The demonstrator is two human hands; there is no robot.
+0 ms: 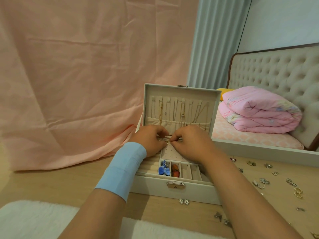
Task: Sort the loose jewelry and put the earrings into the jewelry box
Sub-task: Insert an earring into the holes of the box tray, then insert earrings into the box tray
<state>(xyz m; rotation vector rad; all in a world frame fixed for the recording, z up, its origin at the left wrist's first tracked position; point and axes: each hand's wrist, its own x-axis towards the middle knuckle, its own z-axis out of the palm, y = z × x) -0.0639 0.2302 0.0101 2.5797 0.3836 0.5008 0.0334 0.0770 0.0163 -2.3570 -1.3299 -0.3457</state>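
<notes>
Earrings (262, 181) mostly lie loose on the counter (51, 183). Left hand (151, 140) and right hand (191, 144) pinch one pearl earring (167, 140) over the jewelry box (172, 188); few are stored.

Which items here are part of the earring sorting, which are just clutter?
Job: jewelry box, small earring pinched between left hand and right hand, loose earrings on the table.
Clutter: pink quilt, peach cloth, white fluffy mat.
</notes>
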